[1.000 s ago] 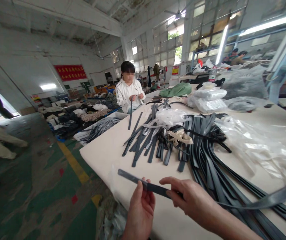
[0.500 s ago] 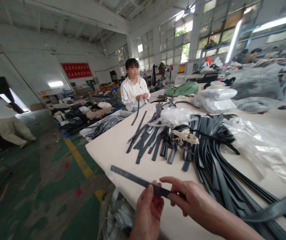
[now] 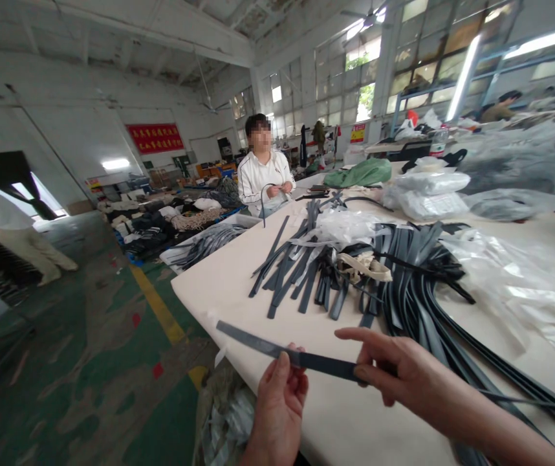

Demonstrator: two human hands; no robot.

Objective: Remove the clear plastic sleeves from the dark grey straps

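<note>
I hold one long dark grey strap (image 3: 258, 345) flat over the near edge of a cream-topped table (image 3: 219, 291). My left hand (image 3: 280, 404) pinches it from below at its middle. My right hand (image 3: 398, 369) grips it a little further right, forefinger stretched out over it. The strap's free end points left, past the table's corner. Beyond my hands lies a heap of short dark straps (image 3: 301, 272), and a sheaf of long dark straps (image 3: 423, 304) runs toward the right edge of the view.
Crumpled clear plastic bags (image 3: 515, 278) cover the right side of the table. A person in a white jacket (image 3: 262, 175) sits at the far end handling a strap. Another person (image 3: 10, 233) walks at the far left. Plastic waste (image 3: 224, 414) lies on the green floor below the table's corner.
My right hand has slid rightward along the strap, away from my left hand. The strap's trailing right end has dropped out of sight. The person at the left has walked further in.
</note>
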